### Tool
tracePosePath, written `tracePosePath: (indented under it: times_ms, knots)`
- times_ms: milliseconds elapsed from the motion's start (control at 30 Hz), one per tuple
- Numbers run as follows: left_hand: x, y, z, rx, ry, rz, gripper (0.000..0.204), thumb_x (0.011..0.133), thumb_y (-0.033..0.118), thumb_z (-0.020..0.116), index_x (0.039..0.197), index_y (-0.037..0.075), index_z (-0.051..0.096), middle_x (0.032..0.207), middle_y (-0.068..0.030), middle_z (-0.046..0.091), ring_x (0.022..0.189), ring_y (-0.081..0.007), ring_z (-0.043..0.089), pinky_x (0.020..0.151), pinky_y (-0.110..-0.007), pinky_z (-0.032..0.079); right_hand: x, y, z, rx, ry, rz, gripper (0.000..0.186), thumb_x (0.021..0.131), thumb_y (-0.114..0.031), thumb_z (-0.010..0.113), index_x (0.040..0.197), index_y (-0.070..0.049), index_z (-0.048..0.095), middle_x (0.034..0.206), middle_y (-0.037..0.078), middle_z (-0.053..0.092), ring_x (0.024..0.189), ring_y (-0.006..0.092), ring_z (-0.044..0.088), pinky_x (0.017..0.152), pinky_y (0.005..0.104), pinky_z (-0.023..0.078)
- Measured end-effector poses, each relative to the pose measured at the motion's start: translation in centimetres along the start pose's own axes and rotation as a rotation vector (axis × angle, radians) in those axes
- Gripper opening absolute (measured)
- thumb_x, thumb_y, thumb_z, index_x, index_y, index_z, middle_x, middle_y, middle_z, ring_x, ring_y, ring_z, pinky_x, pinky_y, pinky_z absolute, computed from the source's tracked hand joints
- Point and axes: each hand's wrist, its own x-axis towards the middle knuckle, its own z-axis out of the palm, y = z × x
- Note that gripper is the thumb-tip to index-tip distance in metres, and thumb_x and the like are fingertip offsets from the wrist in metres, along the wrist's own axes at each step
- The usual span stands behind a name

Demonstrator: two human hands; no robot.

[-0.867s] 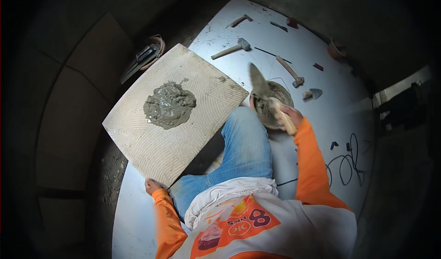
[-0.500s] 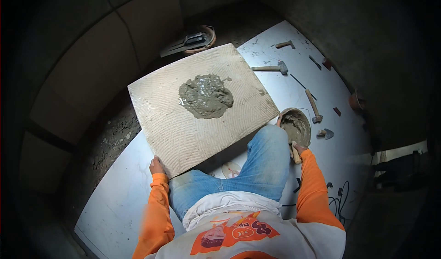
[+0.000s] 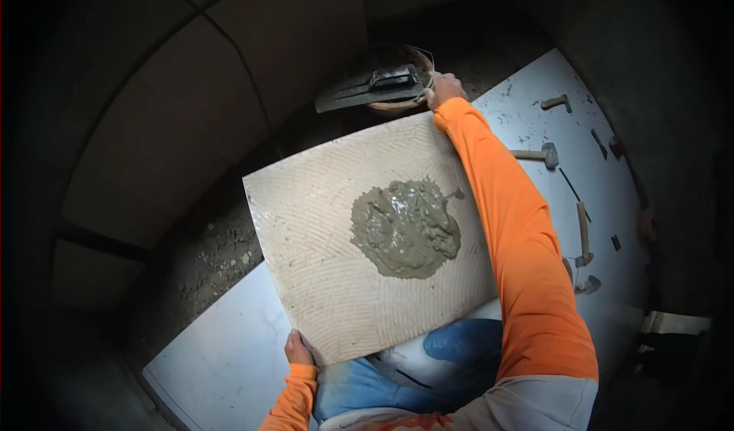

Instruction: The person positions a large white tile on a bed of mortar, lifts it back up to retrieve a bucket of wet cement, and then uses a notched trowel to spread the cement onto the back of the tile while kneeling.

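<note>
A square cream tile (image 3: 298, 225) with ridged markings lies across my lap, carrying a wet grey mortar heap (image 3: 405, 228). My left hand (image 3: 297, 347) grips its lower-left corner. Beyond the far edge, my right hand (image 3: 446, 87) has its fingers curled at the right side of an orange-rimmed bucket (image 3: 395, 107), by its wire handle; what exactly they hold is unclear. A flat steel trowel (image 3: 344, 99) with a dark handle lies across that bucket.
A white board (image 3: 206, 339) extends beneath me, with several hammers (image 3: 549, 156), small tools (image 3: 589, 286) and thin dark bars (image 3: 573, 190) on its right part. Dark rubble-strewn ground (image 3: 222, 255) borders it on the left, beside large wall panels (image 3: 153, 148).
My right hand has left the wooden-handled trowel at the mortar bucket on the right and reached forward to the far bucket. My view has swung, shifting the tile rightward and downward in frame.
</note>
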Motion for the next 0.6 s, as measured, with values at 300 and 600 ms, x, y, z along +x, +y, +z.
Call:
tracePosePath:
  times_ms: [300, 600]
  knots:
    - [-1.3, 1.3, 1.4, 0.166, 0.083, 0.051, 0.041, 0.09, 0.031, 0.034, 0.069, -0.002, 0.046, 0.062, -0.0149, 0.049, 0.059, -0.0233, 0.042, 0.058, -0.036, 0.036, 8.1, -7.6, 7.8, -0.297, -0.158, -0.187, 0.043, 0.08, -0.018, 0.054, 0.123, -0.019, 0.046, 0.126, 0.012, 0.043, 0.124, 0.0287, 0.032, 0.098, 0.0554, 0.024]
    - [-0.8, 2.5, 1.2, 0.109, -0.011, 0.077, 0.039, 0.092, 0.03, 0.033, 0.069, 0.0, 0.04, 0.059, -0.0117, 0.039, 0.058, -0.0215, 0.036, 0.057, -0.035, 0.033, 3.5, -8.0, -2.7, -0.56, 0.253, -0.378, 0.043, 0.076, -0.043, 0.061, 0.101, -0.01, 0.052, 0.093, 0.009, 0.06, 0.093, 0.0248, 0.056, 0.082, 0.0405, 0.038]
